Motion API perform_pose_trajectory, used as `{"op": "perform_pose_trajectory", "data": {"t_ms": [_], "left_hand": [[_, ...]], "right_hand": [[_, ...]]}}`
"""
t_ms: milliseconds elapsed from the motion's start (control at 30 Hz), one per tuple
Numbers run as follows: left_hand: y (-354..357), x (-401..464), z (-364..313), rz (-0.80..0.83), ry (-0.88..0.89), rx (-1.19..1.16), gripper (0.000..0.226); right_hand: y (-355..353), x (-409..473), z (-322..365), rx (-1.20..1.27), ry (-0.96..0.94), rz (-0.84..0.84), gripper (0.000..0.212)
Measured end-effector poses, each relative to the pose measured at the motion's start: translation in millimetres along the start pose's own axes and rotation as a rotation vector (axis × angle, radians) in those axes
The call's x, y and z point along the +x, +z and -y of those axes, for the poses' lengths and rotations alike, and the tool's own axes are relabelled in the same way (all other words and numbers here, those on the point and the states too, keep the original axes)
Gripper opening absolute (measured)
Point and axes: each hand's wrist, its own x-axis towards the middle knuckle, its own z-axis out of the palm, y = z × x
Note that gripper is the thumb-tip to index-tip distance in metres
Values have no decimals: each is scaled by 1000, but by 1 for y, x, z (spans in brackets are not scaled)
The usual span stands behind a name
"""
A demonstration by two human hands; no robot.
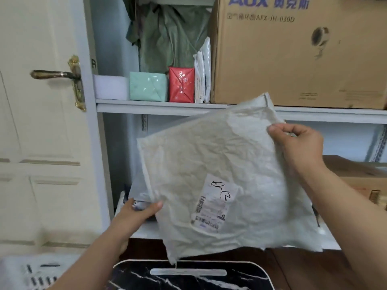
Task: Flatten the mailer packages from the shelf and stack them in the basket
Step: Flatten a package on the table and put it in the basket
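A: Where's the mailer?

B: Centre of frame, held up before the shelf, crumpled, label facing out. Left hand pinching its lower left edge; right hand gripping the upper right corner.

A: And the basket?

B: Lower left corner, blurred, well apart from the mailer.

A: Risks?

B: Probably still puffy, not flat. Could spring open if dropped in unpressed, making the stack lumpy. Could also slip from so light a pinch, or snag the white envelopes upright at upper centre.
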Motion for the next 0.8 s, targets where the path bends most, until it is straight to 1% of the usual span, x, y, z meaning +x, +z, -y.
{"op": "perform_pose_trajectory", "data": {"t_ms": [33,67,133,167,200,267,300,367,400,433,467,500,567,600,633,700,733,800], "left_hand": [[-5,-11,5,46,-5,-68,55],[-9,-20,9,99,-14,-117,63],[-19,-33,25,145,-78,-190,93],[-26,-35,35,130,-98,-211,96],[-33,-40,44,94,-124,-199,88],[-41,-49,62,-4,-152,-140,54],[-42,-53,72,-52,-174,-87,40],[-45,-58,99,-108,-185,39,27],[-44,-58,115,-123,-198,129,27],[-44,-55,132,-130,-224,198,35],[-43,-54,148,-122,-246,249,48],[-42,-51,164,-118,-279,275,59],[-38,-50,189,-111,-363,342,67],[-37,-49,202,-110,-399,381,76],[-33,-50,211,-97,-411,411,88],[-25,-49,227,-74,-423,511,112],[-22,-46,235,-61,-431,595,118],[-14,-40,242,-6,-438,798,116]], "right_hand": [[1,-7,-4,51,73,24,6],[2,-15,-12,93,134,43,6],[5,-34,-34,149,251,99,18],[5,-44,-50,142,312,161,27],[4,-56,-66,98,379,240,37],[0,-87,-104,-44,516,443,64],[-3,-105,-125,-114,579,528,80],[-6,-143,-164,-268,660,632,103],[-5,-161,-183,-363,668,669,109],[-4,-178,-197,-462,651,707,113],[-2,-193,-211,-553,608,745,120],[-1,-205,-224,-615,574,776,130],[2,-223,-237,-687,555,807,153],[2,-229,-245,-715,537,828,162],[3,-233,-250,-738,530,856,165],[5,-240,-259,-749,528,894,162],[8,-242,-265,-737,545,917,157],[12,-244,-275,-731,590,961,142]]}}
